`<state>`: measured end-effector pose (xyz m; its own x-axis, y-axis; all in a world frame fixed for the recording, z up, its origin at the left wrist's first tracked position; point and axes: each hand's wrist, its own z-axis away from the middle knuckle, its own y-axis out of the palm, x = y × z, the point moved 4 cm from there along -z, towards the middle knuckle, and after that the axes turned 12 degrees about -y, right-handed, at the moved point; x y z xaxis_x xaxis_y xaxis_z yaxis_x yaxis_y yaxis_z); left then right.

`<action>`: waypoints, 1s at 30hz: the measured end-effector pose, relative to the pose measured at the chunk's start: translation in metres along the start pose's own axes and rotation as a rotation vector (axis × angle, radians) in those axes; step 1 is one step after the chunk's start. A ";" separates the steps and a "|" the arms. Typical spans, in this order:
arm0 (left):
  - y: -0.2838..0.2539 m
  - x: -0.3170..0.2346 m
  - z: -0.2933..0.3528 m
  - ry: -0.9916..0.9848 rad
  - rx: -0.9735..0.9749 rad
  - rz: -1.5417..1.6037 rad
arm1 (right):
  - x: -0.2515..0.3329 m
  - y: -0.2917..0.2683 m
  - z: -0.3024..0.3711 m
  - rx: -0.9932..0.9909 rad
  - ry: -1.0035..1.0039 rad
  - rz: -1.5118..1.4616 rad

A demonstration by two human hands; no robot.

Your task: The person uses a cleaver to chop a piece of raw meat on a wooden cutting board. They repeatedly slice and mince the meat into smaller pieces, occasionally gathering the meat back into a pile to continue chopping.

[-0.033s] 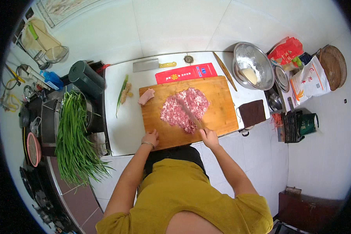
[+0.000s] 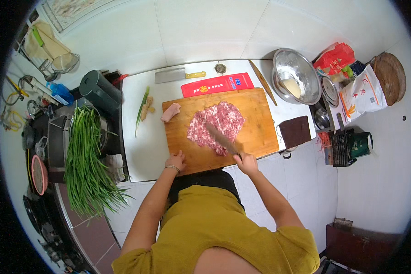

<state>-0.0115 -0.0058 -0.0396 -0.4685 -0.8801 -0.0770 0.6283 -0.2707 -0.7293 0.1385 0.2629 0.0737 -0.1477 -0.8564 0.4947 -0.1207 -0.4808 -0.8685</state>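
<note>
My right hand [image 2: 247, 163] is closed round the handle of a kitchen knife [image 2: 220, 137]. Its blade lies across a flat spread of chopped pink and white meat [image 2: 226, 116], blurred a little near the handle. Under the meat is a wooden cutting board [image 2: 258, 130]. At the board's near left corner, my left hand [image 2: 176, 160] grips the edge, fingers on top and slightly curled. One pale pink chunk of meat [image 2: 171, 112] sits at the board's far left. A second knife, a cleaver [image 2: 170, 76] with a yellow handle, lies beyond the board, touched by neither hand.
Green onion [image 2: 142, 112] and ginger [image 2: 145, 108] lie left of the board. Behind it are a red packet [image 2: 218, 85] and a pointed wooden stick [image 2: 263, 83]. A steel bowl [image 2: 306, 68] stands at back right, a dark cloth [image 2: 295, 133] nearer. Long green chives [image 2: 84, 160] hang at left.
The knife has shifted slightly left over the meat, its blade face showing broader. My right hand has moved a little right and nearer to me. My left hand stays in place.
</note>
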 end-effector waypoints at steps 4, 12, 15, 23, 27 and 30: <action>-0.001 -0.002 0.005 0.006 -0.034 -0.019 | -0.022 0.012 0.049 0.437 -0.193 0.202; -0.011 -0.015 0.014 -0.066 -0.016 -0.056 | -0.069 0.044 0.060 0.342 -0.208 0.277; -0.010 -0.017 0.015 -0.102 -0.021 -0.033 | -0.082 0.051 0.039 0.113 -0.446 0.325; -0.009 -0.020 0.014 -0.143 0.008 0.011 | -0.057 0.001 -0.028 0.147 -0.358 0.285; -0.002 -0.020 0.012 -0.161 -0.019 -0.019 | -0.070 0.000 -0.055 0.490 -0.099 0.197; -0.006 -0.022 0.020 -0.183 -0.020 0.023 | -0.066 -0.020 -0.074 0.544 -0.032 0.094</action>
<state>0.0075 0.0079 -0.0195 -0.3323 -0.9427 0.0299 0.6243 -0.2437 -0.7422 0.0784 0.3431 0.0612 -0.1021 -0.9016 0.4204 0.4170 -0.4225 -0.8047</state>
